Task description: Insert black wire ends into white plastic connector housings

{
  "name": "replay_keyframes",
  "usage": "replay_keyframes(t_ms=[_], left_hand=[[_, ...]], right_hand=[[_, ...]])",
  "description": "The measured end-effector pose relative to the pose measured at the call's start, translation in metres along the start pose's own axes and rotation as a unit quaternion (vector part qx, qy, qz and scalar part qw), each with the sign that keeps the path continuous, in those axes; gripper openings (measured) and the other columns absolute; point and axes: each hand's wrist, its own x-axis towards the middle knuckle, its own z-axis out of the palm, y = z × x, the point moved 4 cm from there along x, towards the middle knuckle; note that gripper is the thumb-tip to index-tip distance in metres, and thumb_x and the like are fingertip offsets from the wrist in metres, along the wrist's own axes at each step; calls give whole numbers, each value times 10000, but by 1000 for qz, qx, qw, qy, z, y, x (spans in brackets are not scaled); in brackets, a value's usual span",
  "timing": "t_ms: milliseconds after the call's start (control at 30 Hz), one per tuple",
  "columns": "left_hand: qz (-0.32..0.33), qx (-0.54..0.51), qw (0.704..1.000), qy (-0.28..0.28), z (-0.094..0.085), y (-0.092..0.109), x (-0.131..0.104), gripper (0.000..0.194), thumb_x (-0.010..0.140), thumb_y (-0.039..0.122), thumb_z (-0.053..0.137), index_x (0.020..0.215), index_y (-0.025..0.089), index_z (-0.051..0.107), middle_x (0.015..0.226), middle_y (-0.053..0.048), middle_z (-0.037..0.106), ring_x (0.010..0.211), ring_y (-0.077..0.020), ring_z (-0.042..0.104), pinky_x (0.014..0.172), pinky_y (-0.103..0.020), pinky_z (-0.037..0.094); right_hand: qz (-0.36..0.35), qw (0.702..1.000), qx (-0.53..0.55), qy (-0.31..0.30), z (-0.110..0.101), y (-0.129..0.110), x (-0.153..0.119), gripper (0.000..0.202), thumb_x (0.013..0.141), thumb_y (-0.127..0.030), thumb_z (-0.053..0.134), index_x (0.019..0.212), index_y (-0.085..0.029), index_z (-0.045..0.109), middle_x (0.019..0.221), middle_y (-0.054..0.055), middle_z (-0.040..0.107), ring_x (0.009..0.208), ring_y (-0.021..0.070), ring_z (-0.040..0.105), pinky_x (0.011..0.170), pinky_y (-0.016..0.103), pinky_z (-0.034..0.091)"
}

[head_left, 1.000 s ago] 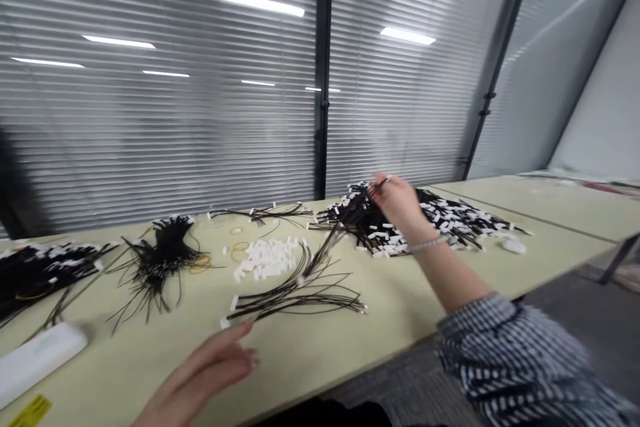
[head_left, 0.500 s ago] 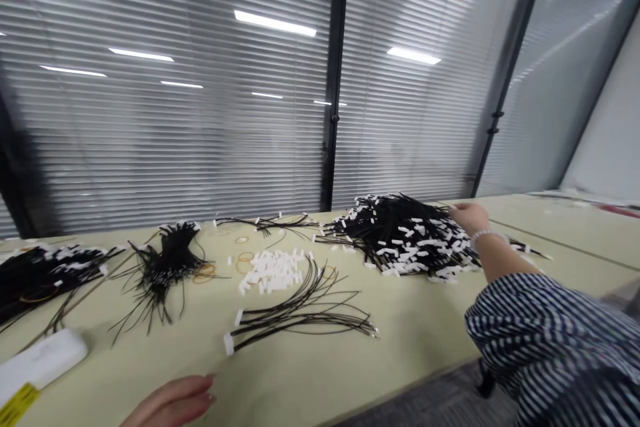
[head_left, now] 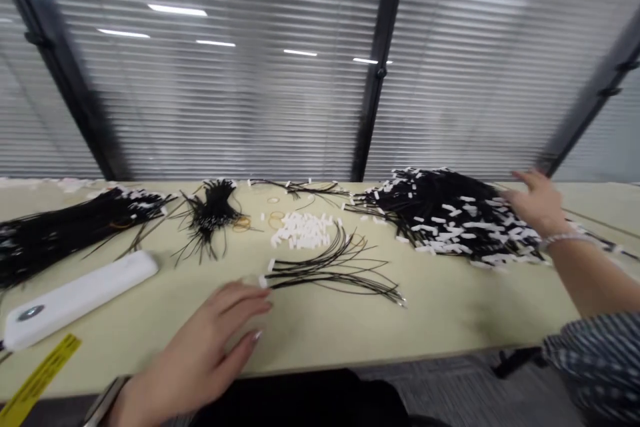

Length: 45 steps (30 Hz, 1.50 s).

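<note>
My left hand hovers over the near edge of the table, fingers stretched out and thumb apart, holding nothing. Its fingertips are close to the white connector ends of a small fanned group of black cables; I cannot tell whether they touch. On the right, my right hand is at the far right side of a large pile of black cables with white connectors. Its fingers look spread apart, though slightly blurred, and no cable shows in them. A heap of small white connectors lies behind the fanned cables.
A bundle of short black cables stands left of the heap, beside tan rubber bands. Farther left lie a long black cable bundle and a white oblong device. A yellow label strip is near the front. Blinds rise behind the table.
The view has tilted down and turned left. My left hand has come further in, up to the fanned cables. My right hand stays at the big pile, its fingers now more spread.
</note>
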Motion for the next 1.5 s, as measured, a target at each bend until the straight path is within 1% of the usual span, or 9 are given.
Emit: replay_keyframes(t_ms=[233, 467, 733, 900, 1067, 1200, 1367, 1433, 1500], left_hand=[[-158, 15, 977, -145, 20, -37, 67, 265, 868, 272, 405, 897, 132, 627, 909, -113, 645, 862, -210, 596, 825, -355, 446], [-153, 20, 968, -199, 40, -56, 98, 229, 859, 340, 505, 884, 128, 588, 815, -22, 615, 692, -132, 584, 654, -317, 490], [-107, 16, 992, -69, 14, -29, 115, 249, 911, 240, 320, 999, 148, 534, 726, -64, 626, 646, -197, 590, 585, -295, 396], [-64, 13, 998, 13, -9, -11, 114, 269, 914, 303, 329, 1029, 185, 542, 871, -72, 650, 802, -233, 604, 693, -333, 405], [-45, -104, 988, 109, -23, 3, 108, 213, 886, 327, 424, 998, 192, 545, 1006, -45, 624, 895, -179, 591, 800, -303, 435], [-144, -435, 882, 112, -15, 7, 102, 232, 844, 300, 510, 1045, 197, 456, 984, -41, 590, 837, -159, 619, 745, -305, 509], [-271, -733, 621, -55, 10, 20, 84, 158, 839, 228, 512, 987, 173, 511, 923, -42, 599, 702, -109, 638, 648, -240, 528], [-314, -738, 590, -93, 19, 22, 74, 148, 813, 216, 558, 948, 160, 534, 826, -24, 612, 649, -88, 626, 588, -195, 510], [-350, -703, 608, -116, 29, 22, 66, 183, 783, 201, 599, 943, 154, 526, 707, 2, 612, 586, -69, 599, 539, -163, 481]], right_hand=[[-220, 964, 133, -66, 19, -135, -35, 492, 800, -280, 568, 1246, -108, 452, 1370, 176, 343, 1283, 272, 292, 1048, 447, 266], [-468, 815, 226, -255, 0, -258, -127, 349, 845, -364, 483, 1161, -231, 546, 1375, 53, 386, 1236, 205, 391, 1005, 383, 361], [-462, 782, 238, -344, 23, -275, -174, 511, 808, -466, 512, 1219, -165, 479, 1172, 91, 579, 1033, 198, 556, 834, 301, 463], [-429, 817, 219, -318, 19, -270, -153, 158, 853, -260, 455, 898, -200, 595, 826, 10, 664, 707, 125, 601, 643, 225, 439], [-370, 886, 160, -231, 2, -247, -118, 251, 801, -134, 405, 1024, -155, 518, 803, 62, 637, 662, 177, 572, 585, 272, 396], [-387, 895, 110, -192, -13, -236, -116, 338, 811, -133, 377, 1122, -160, 507, 784, 80, 618, 685, 203, 550, 586, 298, 363], [-439, 871, 78, -206, -31, -225, -152, 360, 864, -132, 323, 1117, -217, 564, 695, 68, 589, 631, 181, 499, 565, 307, 330], [-451, 859, 82, -227, -36, -219, -171, 351, 883, -154, 322, 1128, -213, 567, 698, 73, 596, 632, 178, 502, 571, 311, 348], [-465, 840, 100, -263, -38, -214, -186, 303, 886, -275, 398, 1130, -210, 566, 758, 74, 619, 684, 187, 532, 608, 319, 394]])
